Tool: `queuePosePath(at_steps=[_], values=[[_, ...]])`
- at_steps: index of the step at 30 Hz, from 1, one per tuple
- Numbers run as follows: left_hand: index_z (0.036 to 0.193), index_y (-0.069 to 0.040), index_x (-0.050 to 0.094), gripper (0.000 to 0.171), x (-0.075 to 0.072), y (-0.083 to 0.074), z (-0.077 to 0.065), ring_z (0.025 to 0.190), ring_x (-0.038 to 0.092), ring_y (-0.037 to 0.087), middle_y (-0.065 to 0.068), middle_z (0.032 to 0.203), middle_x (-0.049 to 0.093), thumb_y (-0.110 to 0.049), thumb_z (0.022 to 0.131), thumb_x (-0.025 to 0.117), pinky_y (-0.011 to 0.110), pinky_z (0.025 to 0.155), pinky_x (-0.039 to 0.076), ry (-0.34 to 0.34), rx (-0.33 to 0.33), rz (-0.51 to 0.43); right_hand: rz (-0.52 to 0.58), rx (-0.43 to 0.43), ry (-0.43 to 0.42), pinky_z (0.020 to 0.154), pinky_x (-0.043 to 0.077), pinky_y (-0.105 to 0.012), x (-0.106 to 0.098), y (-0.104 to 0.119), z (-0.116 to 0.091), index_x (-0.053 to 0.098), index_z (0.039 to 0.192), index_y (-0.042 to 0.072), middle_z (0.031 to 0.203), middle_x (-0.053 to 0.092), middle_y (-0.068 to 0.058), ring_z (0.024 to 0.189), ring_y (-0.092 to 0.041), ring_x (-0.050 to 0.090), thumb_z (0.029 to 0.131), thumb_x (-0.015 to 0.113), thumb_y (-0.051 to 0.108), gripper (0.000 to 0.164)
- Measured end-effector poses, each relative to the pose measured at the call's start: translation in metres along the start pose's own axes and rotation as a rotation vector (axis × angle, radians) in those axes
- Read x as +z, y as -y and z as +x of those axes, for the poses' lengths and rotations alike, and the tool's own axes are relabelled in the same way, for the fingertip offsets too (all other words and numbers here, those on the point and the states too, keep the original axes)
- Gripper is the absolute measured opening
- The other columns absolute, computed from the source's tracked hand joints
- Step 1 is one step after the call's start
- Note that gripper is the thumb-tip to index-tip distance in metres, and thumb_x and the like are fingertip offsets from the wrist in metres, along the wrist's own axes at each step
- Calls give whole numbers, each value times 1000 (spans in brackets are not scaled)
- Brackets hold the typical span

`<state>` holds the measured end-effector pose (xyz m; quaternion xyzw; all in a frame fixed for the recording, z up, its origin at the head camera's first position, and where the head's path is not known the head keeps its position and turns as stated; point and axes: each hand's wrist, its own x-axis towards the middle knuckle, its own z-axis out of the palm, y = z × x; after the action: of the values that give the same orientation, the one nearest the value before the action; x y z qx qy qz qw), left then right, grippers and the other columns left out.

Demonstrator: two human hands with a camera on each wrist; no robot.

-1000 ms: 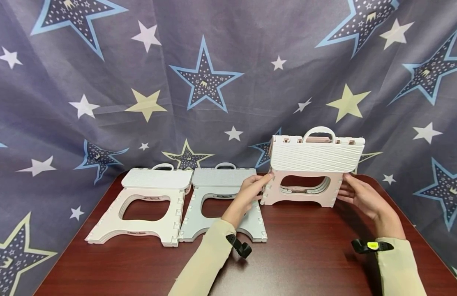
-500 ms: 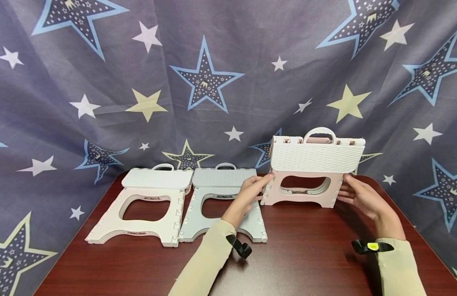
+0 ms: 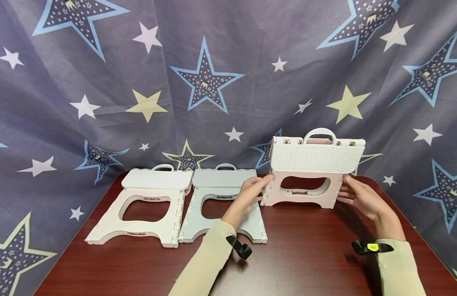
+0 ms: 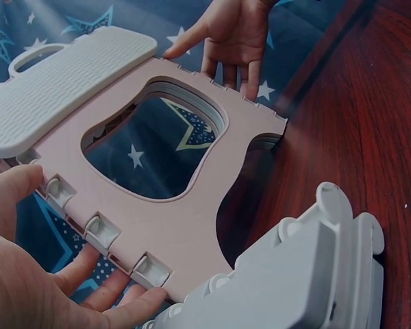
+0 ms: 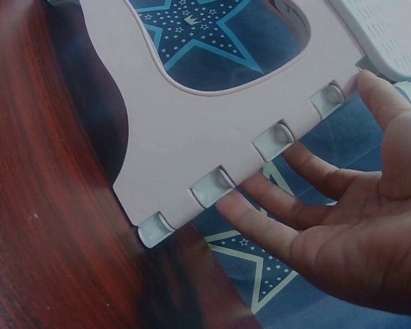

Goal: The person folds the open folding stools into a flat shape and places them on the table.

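Observation:
A folded step stool with pink leg panels, a white textured seat and a white carry handle stands upright at the back right in the head view. My left hand grips its left side edge, thumb on the front. On the opposite edge, my right hand holds it between thumb and fingers. White hinge tabs line the pink panel beside my right fingers in the right wrist view. Whether the stool's feet touch the table cannot be told for certain.
Left of the pink stool, a folded grey-blue stool and a folded white stool lie side by side on the dark red wooden table. A star-printed curtain hangs close behind the table.

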<state>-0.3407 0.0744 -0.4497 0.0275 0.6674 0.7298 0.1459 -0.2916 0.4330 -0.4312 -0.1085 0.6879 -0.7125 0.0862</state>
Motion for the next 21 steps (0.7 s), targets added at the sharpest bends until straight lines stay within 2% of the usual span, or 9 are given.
queuePosePath(at_steps=[8, 14, 21], values=[[109, -9, 66, 45, 2, -1, 1, 89, 58, 16, 2, 98, 59, -48, 90, 73, 52, 103, 52, -11, 2, -5, -11, 2, -8, 86, 60, -24, 1, 2, 1, 66, 114, 29, 109, 74, 7, 103, -6, 71, 113, 34, 30, 32], [106, -10, 66, 47, 1, -1, 1, 87, 57, 15, -1, 94, 58, -52, 87, 75, 48, 99, 55, -16, 12, -6, -14, 3, -9, 87, 60, -24, 1, 3, 1, 66, 115, 29, 109, 74, 7, 103, -6, 71, 113, 34, 30, 32], [107, -12, 66, 48, -1, -3, 0, 88, 57, 15, 3, 99, 59, -54, 86, 76, 47, 99, 55, -6, 14, 9, -9, 3, -10, 87, 60, -25, 0, 4, 1, 66, 115, 29, 110, 74, 7, 104, -6, 71, 113, 35, 30, 31]])
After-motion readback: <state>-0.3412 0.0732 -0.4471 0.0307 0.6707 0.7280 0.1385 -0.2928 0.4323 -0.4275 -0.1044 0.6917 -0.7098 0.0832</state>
